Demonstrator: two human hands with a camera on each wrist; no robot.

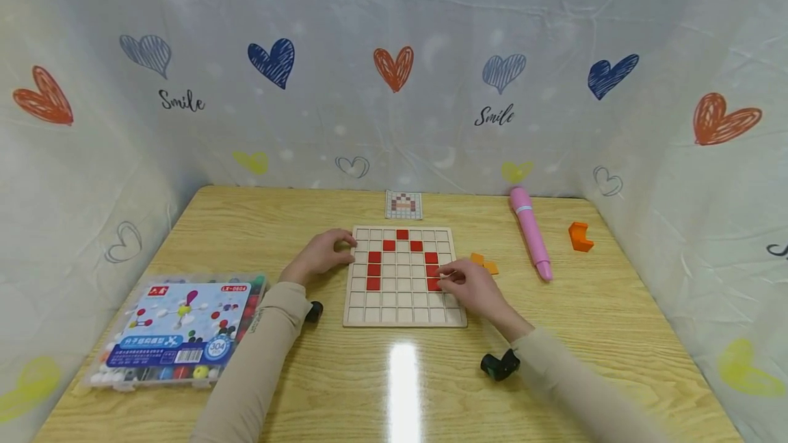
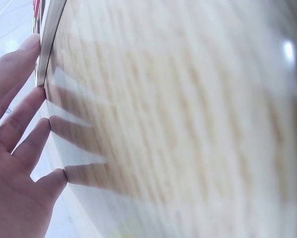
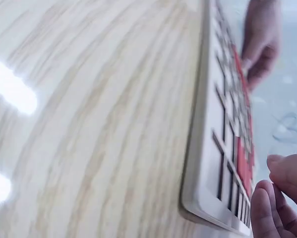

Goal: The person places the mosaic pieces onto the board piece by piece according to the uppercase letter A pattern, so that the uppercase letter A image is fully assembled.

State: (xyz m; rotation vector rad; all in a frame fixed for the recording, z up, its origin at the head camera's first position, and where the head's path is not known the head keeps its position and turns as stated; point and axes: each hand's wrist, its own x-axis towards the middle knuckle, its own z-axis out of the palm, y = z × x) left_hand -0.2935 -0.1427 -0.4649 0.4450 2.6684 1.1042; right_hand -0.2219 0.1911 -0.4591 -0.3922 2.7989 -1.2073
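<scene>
A wooden grid board lies flat mid-table, with several red square tiles set in its cells as an arch shape. At its left edge rests my left hand; in the left wrist view the fingertips of the left hand touch the board's side and the tabletop. Over the lower right red tile hovers my right hand, thumb and index finger slightly apart. The right wrist view shows the right hand just off the board's surface, with no tile visible between the fingertips.
Orange square tiles lie right of the board, partly behind my right hand. A pattern card sits behind the board. Further right are a pink pen-shaped object and an orange angular piece. A boxed molecule model kit occupies the left.
</scene>
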